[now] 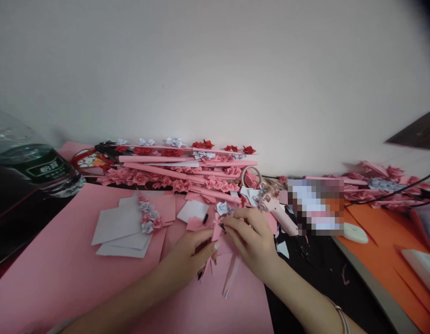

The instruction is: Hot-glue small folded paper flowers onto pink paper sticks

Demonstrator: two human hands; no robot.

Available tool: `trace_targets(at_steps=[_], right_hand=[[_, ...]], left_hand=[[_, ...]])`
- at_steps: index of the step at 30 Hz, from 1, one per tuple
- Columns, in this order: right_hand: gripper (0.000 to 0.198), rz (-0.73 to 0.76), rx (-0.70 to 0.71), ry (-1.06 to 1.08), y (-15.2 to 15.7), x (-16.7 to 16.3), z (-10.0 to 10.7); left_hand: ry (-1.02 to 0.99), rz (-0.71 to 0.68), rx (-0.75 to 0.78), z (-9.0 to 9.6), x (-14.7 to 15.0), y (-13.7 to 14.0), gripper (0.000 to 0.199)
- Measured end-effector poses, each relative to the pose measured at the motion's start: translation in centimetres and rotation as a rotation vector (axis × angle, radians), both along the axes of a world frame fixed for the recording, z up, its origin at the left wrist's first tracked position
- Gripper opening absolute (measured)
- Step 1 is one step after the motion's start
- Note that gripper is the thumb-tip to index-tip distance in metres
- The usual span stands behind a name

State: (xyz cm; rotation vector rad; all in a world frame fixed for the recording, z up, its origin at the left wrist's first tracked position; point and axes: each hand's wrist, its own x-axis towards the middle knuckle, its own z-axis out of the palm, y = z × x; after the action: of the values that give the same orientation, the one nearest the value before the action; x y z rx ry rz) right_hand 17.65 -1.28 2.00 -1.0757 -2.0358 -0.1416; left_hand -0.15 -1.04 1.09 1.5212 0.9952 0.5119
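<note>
My left hand (200, 250) pinches a narrow pink paper strip (217, 231), holding it upright over the pink sheet. At the strip's upper end the fingers of my right hand (251, 236) are bent together and touch it; whether they hold a smaller piece is hidden. Just beyond my fingers sits a white folded paper flower (222, 208). Below my hands a clear, narrow strip (231, 278) lies on the large pink sheet (141, 297). A spray of pink and white paper flowers (150, 213) rests on white paper squares (120, 222) to the left.
Rolled pink paper sticks and paper flowers (173, 174) line the wall. A pink glue gun (279, 213) and a tape roll (251, 177) lie behind my right hand. A large water bottle (37, 162) stands left. Orange sheets (382, 236) and a white mouse (355, 233) are right.
</note>
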Motion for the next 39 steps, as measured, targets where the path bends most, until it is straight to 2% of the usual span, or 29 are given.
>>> trace_targets(at_steps=[6, 10, 18, 28, 32, 39], right_hand=[[0.016, 0.002, -0.057, 0.045, 0.1, 0.1, 0.1], [0.015, 0.009, -0.071, 0.065, 0.2, 0.1, 0.1], [0.016, 0.024, -0.063, 0.130, 0.1, 0.1, 0.2], [0.019, -0.025, -0.001, 0.155, 0.0, 1.2, 0.7], [0.014, -0.067, -0.106, 0.177, -0.4, 1.7, 1.1], [0.007, 0.016, -0.461, 0.186, -2.0, 0.4, 1.0]], left_hand=[[0.001, -0.014, 0.030, 0.8, 0.2, 0.1, 0.022], [-0.002, -0.022, 0.047, 0.6, 0.2, 0.2, 0.022], [-0.023, 0.003, -0.029, 0.1, 0.0, 0.0, 0.023], [-0.214, 0.031, -0.142, 0.2, -0.2, 0.0, 0.021], [-0.283, 0.021, -0.133, 0.1, -0.4, 0.1, 0.026], [-0.316, 0.023, -0.240, 0.2, -0.1, 0.0, 0.033]])
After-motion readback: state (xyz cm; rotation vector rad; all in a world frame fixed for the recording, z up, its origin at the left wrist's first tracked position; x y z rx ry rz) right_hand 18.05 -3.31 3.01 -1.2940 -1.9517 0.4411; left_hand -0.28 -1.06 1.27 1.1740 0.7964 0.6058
